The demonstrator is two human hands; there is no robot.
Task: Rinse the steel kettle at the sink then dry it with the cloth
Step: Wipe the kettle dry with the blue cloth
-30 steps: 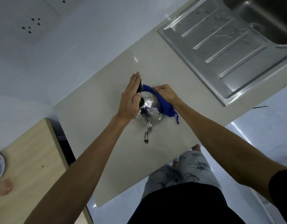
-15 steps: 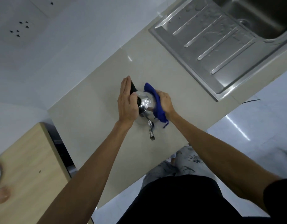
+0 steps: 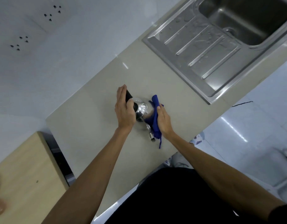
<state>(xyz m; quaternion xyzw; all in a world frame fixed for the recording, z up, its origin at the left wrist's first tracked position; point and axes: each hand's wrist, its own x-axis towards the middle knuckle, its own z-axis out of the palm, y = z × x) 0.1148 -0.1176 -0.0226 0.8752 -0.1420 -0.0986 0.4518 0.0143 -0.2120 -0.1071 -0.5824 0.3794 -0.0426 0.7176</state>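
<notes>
A small shiny steel kettle (image 3: 141,109) stands on the beige counter (image 3: 94,120), its spout pointing toward me. My left hand (image 3: 124,109) rests against the kettle's black handle on its left side, fingers straight and thumb on the handle. My right hand (image 3: 163,121) presses a blue cloth (image 3: 154,117) flat against the kettle's right side and spout. The cloth hides most of that side, and a loose thread hangs below it.
The steel sink's ribbed drainboard (image 3: 199,46), wet with drops, lies at the back right with the basin (image 3: 246,16) beyond it. A wooden surface (image 3: 26,175) sits lower left. Wall sockets (image 3: 20,42) are on the white wall. The counter's front edge runs just below the kettle.
My right hand with the cloth has slid from the kettle's far top side down toward me along its right side, over the spout. My left hand stays on the handle.
</notes>
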